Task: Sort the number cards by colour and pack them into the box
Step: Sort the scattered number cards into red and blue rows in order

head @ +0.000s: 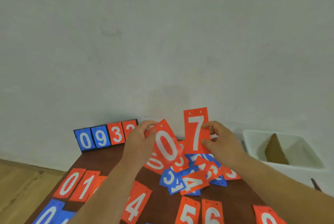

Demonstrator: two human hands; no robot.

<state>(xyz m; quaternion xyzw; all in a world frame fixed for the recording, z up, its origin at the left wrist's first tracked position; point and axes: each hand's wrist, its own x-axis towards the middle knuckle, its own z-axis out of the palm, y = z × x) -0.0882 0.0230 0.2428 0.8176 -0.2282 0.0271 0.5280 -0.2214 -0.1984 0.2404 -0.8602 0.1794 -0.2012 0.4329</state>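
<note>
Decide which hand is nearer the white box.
Right. The right hand is just left of the white box; the left hand lies farther left, past the red 7 card.

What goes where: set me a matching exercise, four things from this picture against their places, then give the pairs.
1. red 7 card
2. tilted red 0 card
3. white box
4. scoreboard

A. standing at the far left corner of the table
B. pinched in the right hand
C. beyond the table's right edge
D. held in the left hand

Pairs: 1-B, 2-D, 3-C, 4-A.
</note>
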